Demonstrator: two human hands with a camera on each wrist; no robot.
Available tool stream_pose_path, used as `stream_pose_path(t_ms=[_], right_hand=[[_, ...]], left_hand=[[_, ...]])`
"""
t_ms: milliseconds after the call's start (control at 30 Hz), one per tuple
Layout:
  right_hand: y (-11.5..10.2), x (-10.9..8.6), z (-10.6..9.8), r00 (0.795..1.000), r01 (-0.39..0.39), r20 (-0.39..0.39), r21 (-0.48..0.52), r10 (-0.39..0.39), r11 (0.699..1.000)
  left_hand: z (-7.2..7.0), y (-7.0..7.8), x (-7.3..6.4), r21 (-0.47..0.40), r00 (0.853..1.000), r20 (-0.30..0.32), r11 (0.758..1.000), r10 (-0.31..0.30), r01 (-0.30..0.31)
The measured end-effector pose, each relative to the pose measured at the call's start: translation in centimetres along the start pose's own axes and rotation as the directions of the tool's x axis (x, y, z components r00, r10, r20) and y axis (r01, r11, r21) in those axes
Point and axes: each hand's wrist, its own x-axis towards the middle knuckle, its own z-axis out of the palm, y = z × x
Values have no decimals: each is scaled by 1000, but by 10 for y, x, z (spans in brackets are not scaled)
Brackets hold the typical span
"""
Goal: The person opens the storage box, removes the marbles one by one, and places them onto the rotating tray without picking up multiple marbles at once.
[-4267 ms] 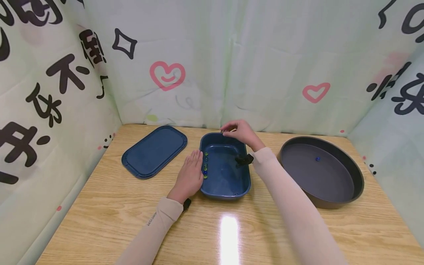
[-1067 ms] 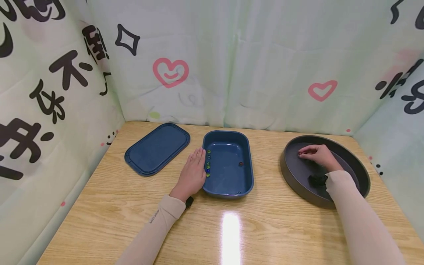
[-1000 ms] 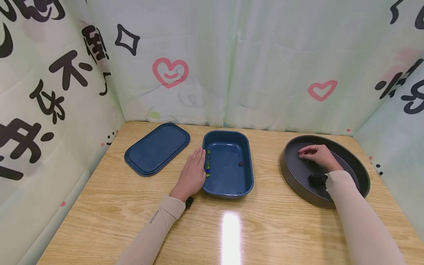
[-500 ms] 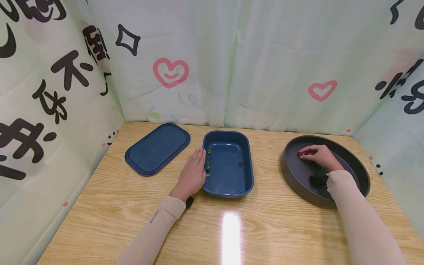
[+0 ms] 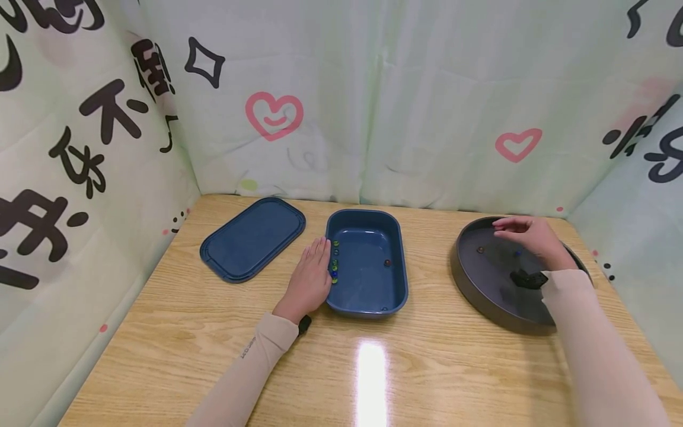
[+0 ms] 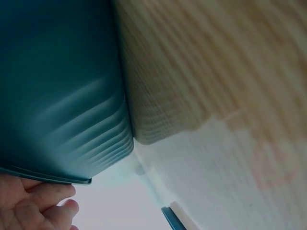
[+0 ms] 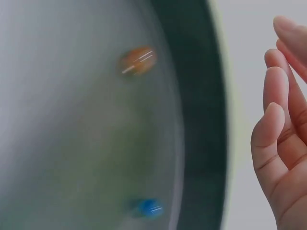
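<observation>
Brown marble (image 5: 481, 249) lies, in the head view, inside the round pan (image 5: 488, 284), leftward of and below the fingertips of the right hand (image 5: 535, 240), the nearer one; it shows no long axis. The left hand (image 5: 306, 284), far off, rests straight fingers along the blue box (image 5: 368, 284). Left wrist view: these fingers are cut off at the border. Right wrist view: the right fingers bend loosely, nothing seen between them; this marble and a blue marble (image 7: 151, 208) are blurred.

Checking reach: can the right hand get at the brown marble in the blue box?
Probably yes: the right hand looks empty, the blue box is uncovered, and nothing covers the brown marble.
</observation>
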Motion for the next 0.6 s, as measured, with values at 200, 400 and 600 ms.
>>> stream_pose_path(t_ms=[200,400,600], right_hand=[[-36,-3,-5,998,47,-53,21,-45,999],[-79,-6,3,991,119,-55,0,-118,993],[-109,1,22,986,167,-36,46,-166,985]], left_hand=[[-1,1,0,-2,1000,4,1000,-2,2],[-1,1,1,-8,1000,3,1000,-4,4],[0,1,1,-1,1000,2,1000,-7,7]])
